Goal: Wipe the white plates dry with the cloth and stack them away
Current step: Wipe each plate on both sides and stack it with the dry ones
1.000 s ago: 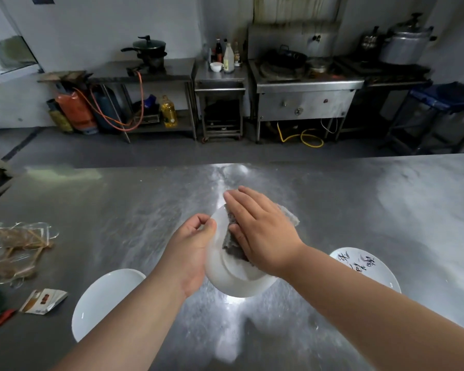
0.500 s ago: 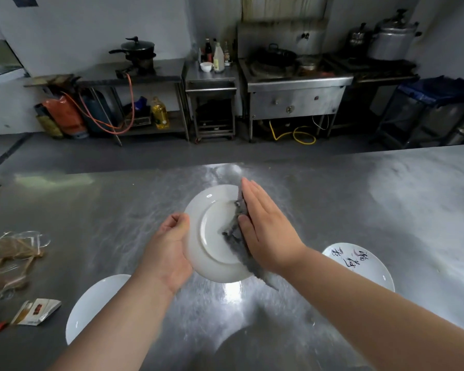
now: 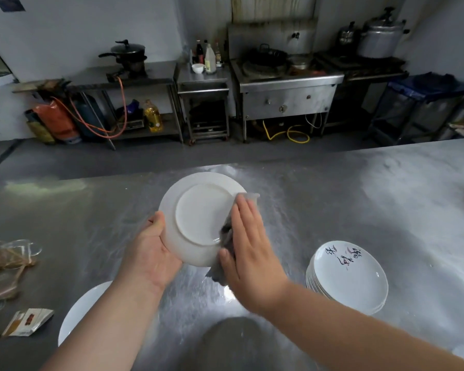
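Now left hand (image 3: 152,250) grips plate (image 3: 198,215) rim, underside up; right hand (image 3: 248,245) flat, pressing cloth (image 3: 225,234) against it.

A steel counter (image 3: 359,196) fills the foreground, its surface streaked. At its left edge lies a tangle of what may be clear plastic and tan straps (image 3: 8,263), with a small printed packet (image 3: 28,321) nearer. Across the floor, a black lidded pot (image 3: 127,50) stands on a side table (image 3: 145,76), an orange hose (image 3: 118,113) looping beneath it beside a yellow oil bottle (image 3: 153,117). Sauce bottles (image 3: 210,58) and a white bowl (image 3: 198,68) sit left of the wok stove (image 3: 287,99), a yellow hose (image 3: 292,133) coiled below. A large metal pot (image 3: 381,36) stands far right.
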